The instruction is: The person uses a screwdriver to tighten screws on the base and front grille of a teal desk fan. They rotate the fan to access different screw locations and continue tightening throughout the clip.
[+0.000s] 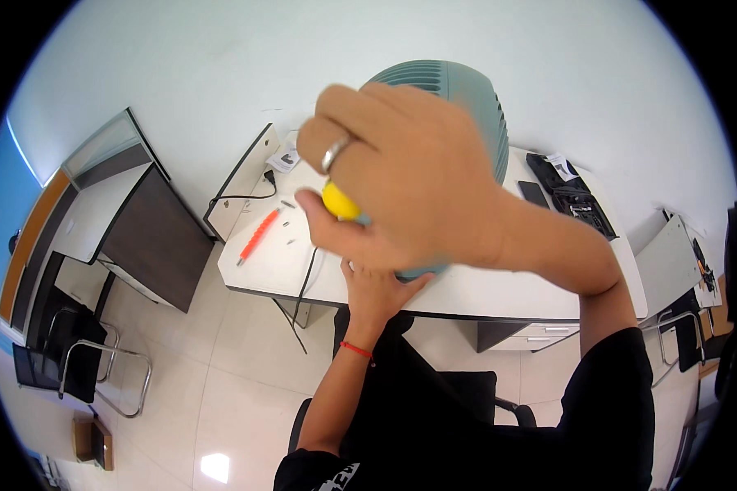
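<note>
A large rounded grey-green appliance (475,94) with slatted vents stands on the white table, its middle covered by my raised right hand. Close in front of the view, my right hand (409,176) is closed around a yellow rounded handle (340,202); the tool's other end is hidden. A silver ring sits on one of its fingers. Lower down, my left hand (375,290) grips the appliance's near lower edge, thumb stretched to the right along it. Its fingertips are partly hidden behind the right hand. A red cord is around the left wrist.
On the white table (499,290) at left lie an orange-red pen-shaped tool (259,237), small metal pieces (287,204) and a black plug (269,176) with cable. At right are a phone (533,194) and an open black tool case (577,204). A black cable (307,282) hangs over the front edge.
</note>
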A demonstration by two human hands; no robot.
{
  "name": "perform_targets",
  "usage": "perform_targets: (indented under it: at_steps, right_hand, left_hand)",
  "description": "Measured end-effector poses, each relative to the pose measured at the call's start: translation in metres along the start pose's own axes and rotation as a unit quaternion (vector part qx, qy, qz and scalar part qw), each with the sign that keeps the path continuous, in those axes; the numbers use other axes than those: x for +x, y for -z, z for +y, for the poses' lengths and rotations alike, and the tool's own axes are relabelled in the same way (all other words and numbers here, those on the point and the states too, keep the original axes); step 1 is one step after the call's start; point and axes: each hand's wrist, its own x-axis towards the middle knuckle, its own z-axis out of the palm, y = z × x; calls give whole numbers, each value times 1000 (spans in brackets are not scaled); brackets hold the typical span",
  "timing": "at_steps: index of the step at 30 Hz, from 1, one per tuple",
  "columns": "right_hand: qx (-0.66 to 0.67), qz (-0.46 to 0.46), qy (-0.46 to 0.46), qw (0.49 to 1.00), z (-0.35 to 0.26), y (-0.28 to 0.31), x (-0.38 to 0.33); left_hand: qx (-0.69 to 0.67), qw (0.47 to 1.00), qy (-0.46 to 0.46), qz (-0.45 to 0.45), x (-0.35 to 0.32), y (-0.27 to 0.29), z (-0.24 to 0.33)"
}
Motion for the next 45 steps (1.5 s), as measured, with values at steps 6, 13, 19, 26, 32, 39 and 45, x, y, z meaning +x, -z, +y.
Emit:
perform_targets:
  at_steps: [6, 13, 19, 26, 32, 39, 45]
  right_hand:
    - [-7, 53, 5, 999, -23, 3, -33]
    - [63, 73, -65, 993, -49, 15, -78]
    - [71, 52, -141, 986, -73, 27, -124]
    - [53, 103, -206, 972, -90, 34, -176]
    - [75, 206, -268, 938, -93, 42, -217]
    - [65, 200, -350, 913, -111, 38, -260]
    - [179, 306, -455, 817, -107, 31, -293]
  left_hand:
    - [-108, 988, -8, 107, -7, -7, -8]
    - [-81, 992, -10, 93, -14, -7, -10]
    - [-17, 998, 6, 60, -4, -6, -5]
    - [18, 999, 15, 43, 1, -4, -1]
    - [13, 999, 19, 46, 1, -4, 1]
    - [6, 999, 16, 45, 3, -3, 2]
    - [4, 999, 17, 32, 3, -2, 2]
